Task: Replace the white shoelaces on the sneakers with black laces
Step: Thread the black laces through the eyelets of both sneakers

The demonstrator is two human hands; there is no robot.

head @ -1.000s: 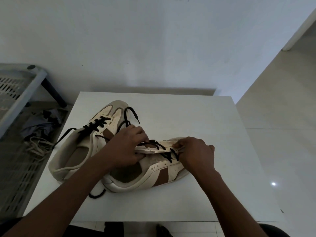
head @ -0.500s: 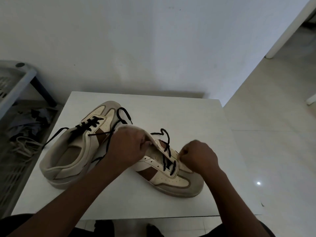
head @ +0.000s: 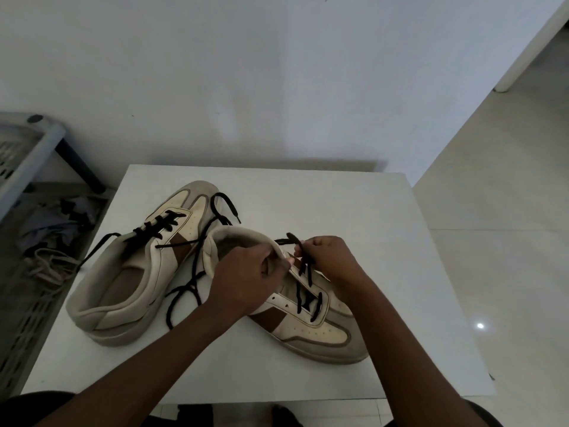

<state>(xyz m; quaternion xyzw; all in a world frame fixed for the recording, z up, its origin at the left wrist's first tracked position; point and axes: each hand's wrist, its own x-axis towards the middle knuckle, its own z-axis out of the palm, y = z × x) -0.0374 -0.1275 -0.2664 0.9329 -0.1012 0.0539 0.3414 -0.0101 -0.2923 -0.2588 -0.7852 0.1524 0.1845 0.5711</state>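
**Both hands at the near sneaker's lacing**

Two cream-and-brown sneakers sit on the white tabletop (head: pixel 338 204). The left hand (head: pixel 246 275) curls its grip round the collar of the near sneaker (head: pixel 308 328), which lies with its toe toward the right. The right hand (head: pixel 329 260) pinches the black lace (head: pixel 304 272) just above the upper eyelets. Lower down, the lace crosses through the eyelets, and its other end trails loose on the tabletop between the two shoes. The far sneaker (head: pixel 129 272) stands just beside the near one, laced in black, ends untied. Pale laces (head: pixel 46 266) lie on a grey perforated shelf (head: pixel 18 318) to the left.
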